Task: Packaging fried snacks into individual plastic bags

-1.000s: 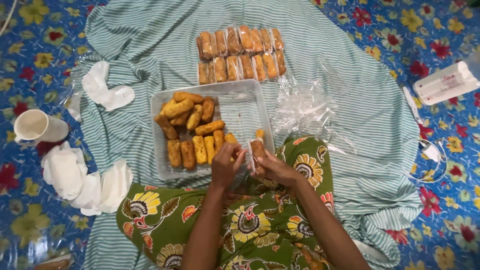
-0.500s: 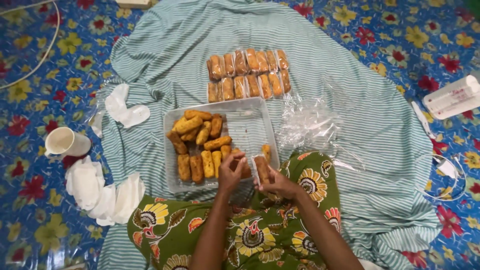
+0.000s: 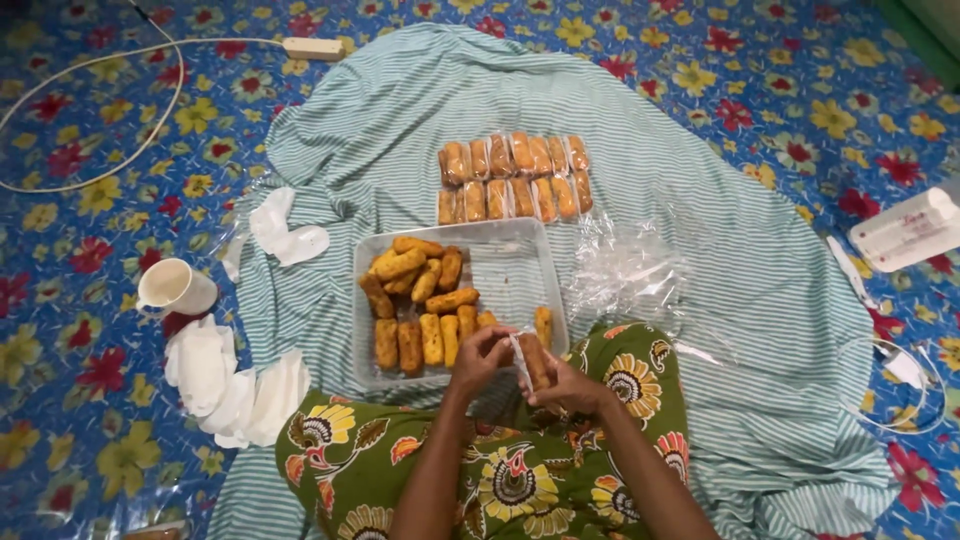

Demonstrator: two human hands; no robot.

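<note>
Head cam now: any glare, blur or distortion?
Head view: even, soft light with faint shadows; glare on the clear wrappers; left hand and right hand slightly soft around the wrapped roll; wide-angle stretch at the edges.

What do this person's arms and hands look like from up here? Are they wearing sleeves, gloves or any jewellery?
Both forearms are bare as far as the picture shows, with no sleeves in view. The left hand and right hand wear no gloves, and no rings, bracelets or watch can be made out. Below the arms lies a green garment printed with large yellow, orange and white flowers.
</note>
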